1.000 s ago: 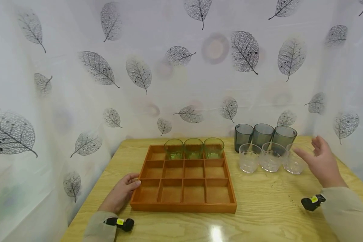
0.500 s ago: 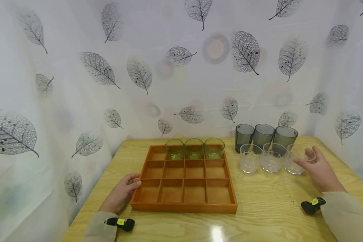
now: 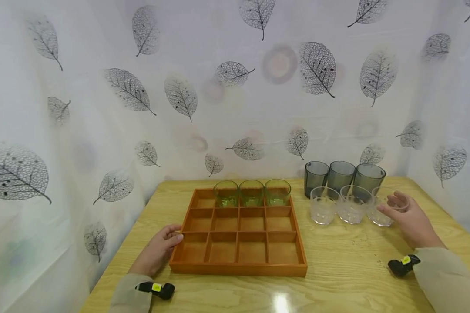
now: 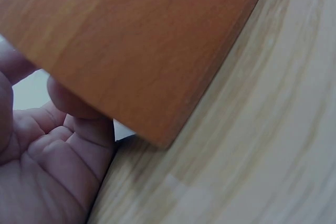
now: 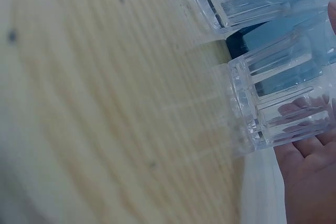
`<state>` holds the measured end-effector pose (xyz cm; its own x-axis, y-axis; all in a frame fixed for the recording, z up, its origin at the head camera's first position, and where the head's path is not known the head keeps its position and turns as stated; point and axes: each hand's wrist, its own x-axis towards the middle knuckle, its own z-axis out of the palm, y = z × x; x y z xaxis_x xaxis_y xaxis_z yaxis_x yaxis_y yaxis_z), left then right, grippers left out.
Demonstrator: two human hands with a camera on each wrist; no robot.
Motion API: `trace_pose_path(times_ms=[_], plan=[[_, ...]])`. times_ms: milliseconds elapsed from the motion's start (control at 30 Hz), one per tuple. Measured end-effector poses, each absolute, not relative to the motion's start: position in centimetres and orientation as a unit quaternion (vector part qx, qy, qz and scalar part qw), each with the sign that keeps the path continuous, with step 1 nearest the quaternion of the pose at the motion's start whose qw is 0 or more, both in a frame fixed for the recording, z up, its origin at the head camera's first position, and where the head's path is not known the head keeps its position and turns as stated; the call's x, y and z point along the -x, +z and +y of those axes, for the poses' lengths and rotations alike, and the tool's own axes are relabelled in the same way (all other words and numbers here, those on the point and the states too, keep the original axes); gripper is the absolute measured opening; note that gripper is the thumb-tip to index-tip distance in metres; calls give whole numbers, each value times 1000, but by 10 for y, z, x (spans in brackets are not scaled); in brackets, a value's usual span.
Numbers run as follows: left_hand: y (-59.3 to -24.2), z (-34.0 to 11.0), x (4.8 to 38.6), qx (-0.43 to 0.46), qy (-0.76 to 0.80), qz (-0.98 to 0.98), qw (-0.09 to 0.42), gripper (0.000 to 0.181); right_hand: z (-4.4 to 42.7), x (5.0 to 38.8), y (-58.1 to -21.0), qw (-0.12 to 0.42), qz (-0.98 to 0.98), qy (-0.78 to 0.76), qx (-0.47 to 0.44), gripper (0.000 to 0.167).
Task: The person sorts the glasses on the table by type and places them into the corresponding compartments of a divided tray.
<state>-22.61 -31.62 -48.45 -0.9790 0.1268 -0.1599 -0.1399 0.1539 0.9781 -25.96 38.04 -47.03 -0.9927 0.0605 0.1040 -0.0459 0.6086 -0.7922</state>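
My left hand (image 3: 155, 251) grips the left wall of the divided wooden tray (image 3: 239, 269), thumb at the rim. In the left wrist view the hand (image 4: 55, 156) has its fingers partly hidden behind the tray wall (image 4: 136, 40). My right hand (image 3: 417, 224) is around the rightmost clear glass (image 3: 379, 216), with the thumb on the near side and fingers behind it. That glass (image 5: 252, 103) stands upright on the table, and the right hand (image 5: 312, 177) shows beside it in the right wrist view. Three green glasses (image 3: 252, 198) sit in the tray's back row.
Two other clear glasses (image 3: 323, 213) (image 3: 350, 214) stand left of the held one. Behind them are three dark grey glasses (image 3: 316, 178) near the back edge of the wooden table (image 3: 344, 269). A leaf-patterned curtain (image 3: 239, 108) hangs behind the table.
My right hand has moved left and a little down from beside the rightmost clear glass and closed around it. The left hand and the tray show no clear movement.
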Motion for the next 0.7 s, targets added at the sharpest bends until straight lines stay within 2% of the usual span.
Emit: trace_pose_path(times_ms=[700], plan=[[-483, -314, 226, 27, 652, 752, 95, 51, 382, 242, -467, 50, -910, 411, 0, 96]])
